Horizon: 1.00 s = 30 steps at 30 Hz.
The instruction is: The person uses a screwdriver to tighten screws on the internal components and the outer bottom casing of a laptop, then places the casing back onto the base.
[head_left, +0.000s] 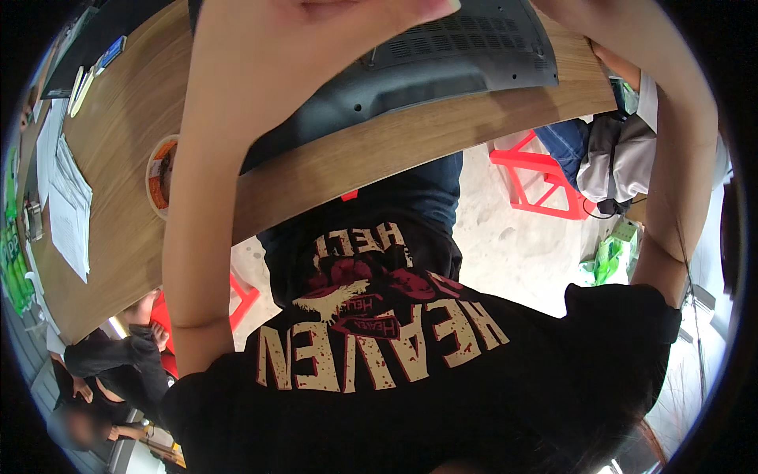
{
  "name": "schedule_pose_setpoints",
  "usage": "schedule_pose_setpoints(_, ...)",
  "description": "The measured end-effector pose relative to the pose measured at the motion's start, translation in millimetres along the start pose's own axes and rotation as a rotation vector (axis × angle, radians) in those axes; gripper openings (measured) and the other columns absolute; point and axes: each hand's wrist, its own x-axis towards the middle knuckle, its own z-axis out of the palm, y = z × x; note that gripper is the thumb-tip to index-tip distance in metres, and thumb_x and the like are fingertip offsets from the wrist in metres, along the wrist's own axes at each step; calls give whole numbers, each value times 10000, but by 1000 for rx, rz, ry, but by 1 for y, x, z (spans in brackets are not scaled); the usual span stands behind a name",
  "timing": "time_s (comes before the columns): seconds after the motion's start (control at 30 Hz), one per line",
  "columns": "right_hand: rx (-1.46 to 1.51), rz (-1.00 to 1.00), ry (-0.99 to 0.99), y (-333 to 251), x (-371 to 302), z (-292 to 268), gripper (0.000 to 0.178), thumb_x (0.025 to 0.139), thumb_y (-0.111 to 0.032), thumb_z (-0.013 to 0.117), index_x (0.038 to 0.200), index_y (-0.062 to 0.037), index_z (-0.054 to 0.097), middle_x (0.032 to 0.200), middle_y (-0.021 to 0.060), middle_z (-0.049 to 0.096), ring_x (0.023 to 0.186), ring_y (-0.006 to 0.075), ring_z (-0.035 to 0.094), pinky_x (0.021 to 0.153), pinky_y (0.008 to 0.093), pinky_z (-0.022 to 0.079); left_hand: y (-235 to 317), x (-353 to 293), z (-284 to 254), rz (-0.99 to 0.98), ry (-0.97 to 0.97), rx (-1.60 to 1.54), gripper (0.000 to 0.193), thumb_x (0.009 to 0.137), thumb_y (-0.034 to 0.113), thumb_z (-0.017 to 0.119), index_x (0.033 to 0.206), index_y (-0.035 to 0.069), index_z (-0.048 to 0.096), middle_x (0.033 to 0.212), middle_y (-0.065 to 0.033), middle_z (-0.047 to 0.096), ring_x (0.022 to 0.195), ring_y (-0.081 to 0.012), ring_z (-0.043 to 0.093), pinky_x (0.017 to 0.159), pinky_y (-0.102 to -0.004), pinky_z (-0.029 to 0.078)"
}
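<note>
Both my arms are raised, and my hands reach past the upper edge of the view. My left hand (272, 59) is close to the camera, its thumb stretched toward the right; the other fingers are cut off. Only a small part of my right hand (580, 12) shows at the upper right, with its fingers out of sight. Whether either hand holds something is hidden. Beyond them a dark laptop (474, 67) lies with its vented, screwed underside up on the wooden table (442, 122). My left hand and forearm cover part of it.
A round orange-and-white tub (157, 194) stands left of my left forearm. Stacked papers (69, 209) lie farther left. Red stools (545, 186) stand below the table on both sides. Another person (118, 371) is at the lower left, and a seated person's leg (564, 142) shows at right.
</note>
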Motion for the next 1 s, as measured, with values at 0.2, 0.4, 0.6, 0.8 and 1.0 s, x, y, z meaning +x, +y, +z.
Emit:
schedule_pose_setpoints(0.2,-5,-31,-13,-5,8,12,97,830,-103,613,849,-12,582,590,74,572,483,176,546,454,243,418,-8,-1,7,134,98,199,152,834,-12,591,974,-70,602,903,-97,665,815,-124,630,750,-228,503)
schedule_pose_setpoints(0.4,-20,-12,8,1,2,4,102,829,-109,615,844,-15,580,580,74,569,475,184,545,449,248,415,22,4,10,73,-16,531,147,831,5,599,957,-69,608,821,-104,669,769,-107,633,684,-214,498)
schedule_pose_setpoints(0.6,-32,34,53,13,-10,-17,106,829,-116,616,838,-18,578,571,74,565,466,192,543,443,253,412,35,8,4,-67,-31,500,143,839,41,603,945,-53,614,776,-103,664,707,-104,631,650,-202,486)
schedule_pose_setpoints(0.8,-36,-20,88,-6,-2,-3,111,829,-123,617,833,-21,575,561,73,562,457,200,541,438,258,409,12,17,-22,30,-264,531,191,860,67,571,1017,-41,588,830,-105,662,750,-122,643,660,-214,490)
schedule_pose_setpoints(1.0,-83,-89,226,-35,7,14,116,828,-129,619,828,-23,573,552,73,558,449,208,539,432,263,406,14,40,-37,-19,-565,333,209,885,89,522,1050,-34,557,927,-119,649,845,-169,644,736,-269,505)
